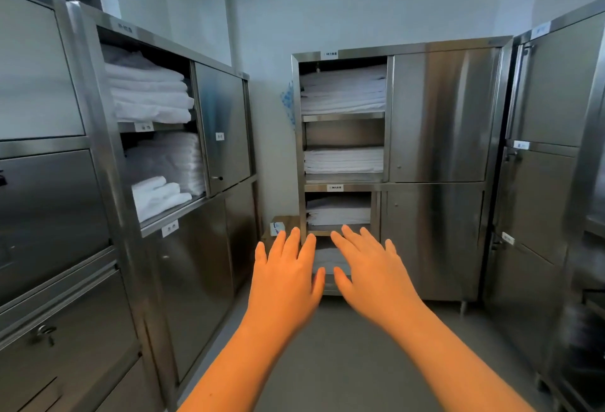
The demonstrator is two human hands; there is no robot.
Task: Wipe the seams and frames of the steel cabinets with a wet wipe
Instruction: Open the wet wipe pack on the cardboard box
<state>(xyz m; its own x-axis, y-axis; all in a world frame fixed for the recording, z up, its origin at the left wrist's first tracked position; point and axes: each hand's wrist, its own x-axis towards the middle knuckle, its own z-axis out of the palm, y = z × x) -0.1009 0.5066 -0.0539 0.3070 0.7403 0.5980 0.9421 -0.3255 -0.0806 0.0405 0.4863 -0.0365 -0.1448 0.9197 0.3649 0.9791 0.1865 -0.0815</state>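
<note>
Steel cabinets line three sides of a narrow room. The far cabinet [438,116] stands straight ahead, its left half uncovered and showing shelves of folded white linen [343,89]. The left cabinet [226,130] also has an uncovered section with stacked white towels [149,94]. My left hand [284,277] and my right hand [370,267] are stretched out side by side in mid-air, palms down, fingers spread, holding nothing. Both hands are well short of any cabinet. A small white-and-blue packet [276,227] lies on a low wooden stand beside the far cabinet. I see no wipe in either hand.
A third steel cabinet [543,156] with closed doors and white labels runs along the right. A low wooden stand [288,220] sits in the gap between the left and far cabinets. A blue-patterned bag [288,103] hangs on the wall there. Grey floor [343,346] stretches ahead.
</note>
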